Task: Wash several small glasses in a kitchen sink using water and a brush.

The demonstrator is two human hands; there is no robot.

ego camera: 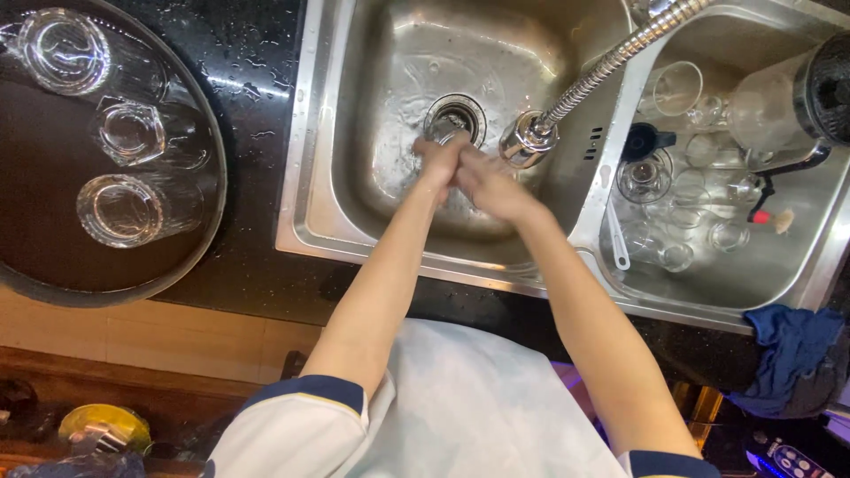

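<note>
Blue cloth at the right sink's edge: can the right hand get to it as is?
Probably yes. The right hand is pressed against the left hand, and the blue cloth lies uncovered on that side.

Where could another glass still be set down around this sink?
Bare patches: the right part of the round tray beside its three upturned glasses, and the left basin floor behind the clasped hands. The right basin is crowded with glassware.

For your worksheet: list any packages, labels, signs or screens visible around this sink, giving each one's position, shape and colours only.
Remote-like device: bottom right corner, below the blue cloth; dark, oblong, small coloured buttons.
Clear wrapping: bottom left, beside a round yellow item; crumpled, too blurred to tell more.
No labels, signs or lit screens can be made out.
</note>
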